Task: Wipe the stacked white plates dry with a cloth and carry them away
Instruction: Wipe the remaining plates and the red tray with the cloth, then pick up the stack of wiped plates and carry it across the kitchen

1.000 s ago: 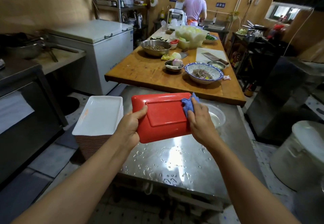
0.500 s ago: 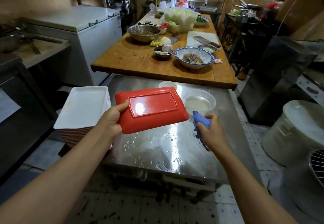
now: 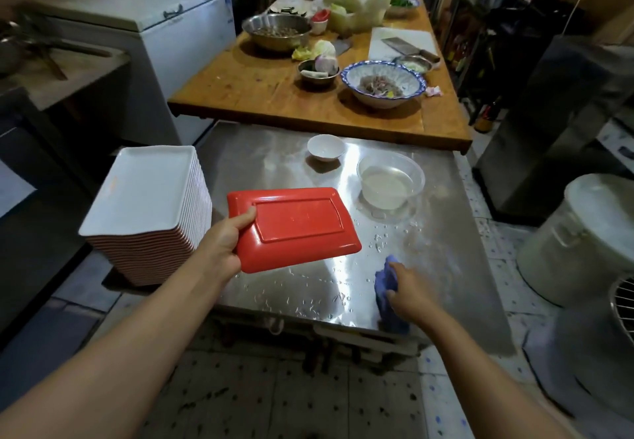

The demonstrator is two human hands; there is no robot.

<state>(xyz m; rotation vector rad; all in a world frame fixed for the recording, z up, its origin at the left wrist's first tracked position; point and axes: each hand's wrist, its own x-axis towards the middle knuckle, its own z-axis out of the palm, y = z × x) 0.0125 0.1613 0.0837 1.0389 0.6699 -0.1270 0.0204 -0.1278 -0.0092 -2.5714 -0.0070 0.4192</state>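
Two hands at work. Left hand (image 3: 226,244) grips the short edge of one plate (image 3: 295,227), thumb (image 3: 246,216) curled over the red underside, the other fingers hidden beneath it; the plate is held nearly level above the near-left part of the steel desk (image 3: 274,164), bottom side up. Right hand (image 3: 406,289) holds the blue cloth (image 3: 386,286) bunched in curled fingers, low over the wet desk toward its near right edge, well apart from the plate.

Change noted: a second ago the cloth was pressed on the plate's right edge; half a second ago it had come off; now the right hand has dropped further toward the desk edge, and the plate has gone from tilted toward us to flatter. We judge the wipe of this plate's back finished, or the cloth being put down or regripped.

Stack of plates (image 3: 147,205), white faces up with red rims showing at the sides, stands on a low surface just beside the left edge of the desk, close to the left hand. We judge the held plate goes onto it next. The stack is tall, so carrying away comes later.

Also on the desk: small white bowl (image 3: 326,147), clear bowl (image 3: 391,181) with water, scattered droplets. Wooden table (image 3: 257,95) beyond carries food bowls.
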